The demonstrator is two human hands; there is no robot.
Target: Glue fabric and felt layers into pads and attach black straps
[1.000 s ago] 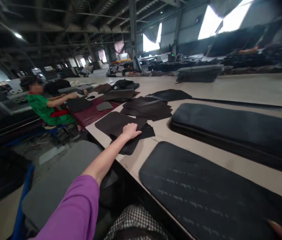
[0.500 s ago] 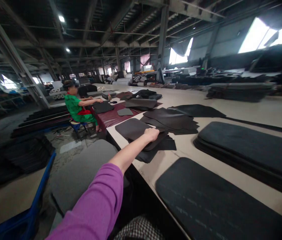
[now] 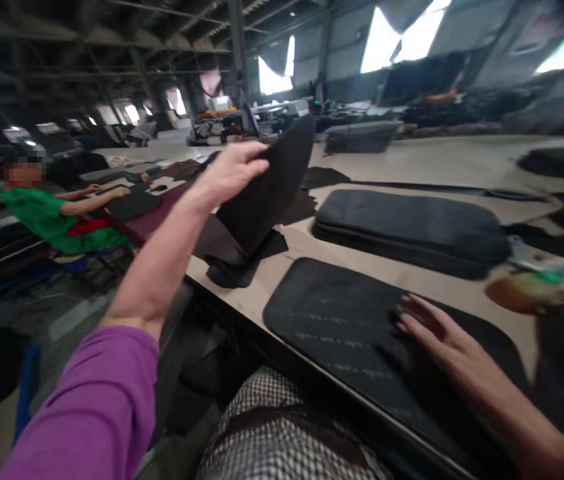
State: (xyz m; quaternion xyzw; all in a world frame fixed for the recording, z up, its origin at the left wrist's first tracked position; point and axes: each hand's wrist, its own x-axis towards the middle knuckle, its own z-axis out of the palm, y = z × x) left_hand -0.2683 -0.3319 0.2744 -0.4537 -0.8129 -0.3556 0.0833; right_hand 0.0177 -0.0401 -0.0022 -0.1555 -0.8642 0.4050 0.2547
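My left hand (image 3: pixel 235 170) grips the upper left edge of a thin black sheet (image 3: pixel 277 187), fingers closed on it. The sheet stands raised and slightly curved above the table, its lower corner near a pile of dark pieces (image 3: pixel 232 273). My right hand (image 3: pixel 435 327) hovers over or rests on a large black mat (image 3: pixel 322 307) with rounded corners and faint rows of white marks; whether it touches I cannot tell. Its fingers are stretched out and hold nothing. Beyond the mat lies a thick stack of similar black mats (image 3: pixel 402 213).
A co-worker in green (image 3: pixel 42 210) sits at the table's left end, hands on dark pieces. A blurred brown and green object (image 3: pixel 517 290) stands at the right. A grey stack (image 3: pixel 359 137) lies farther back. The table's front edge (image 3: pixel 322 393) runs close before my checked clothing.
My left hand has lifted the black sheet up off the pile. My right hand has come into view over the marked mat. The view has turned to the right.
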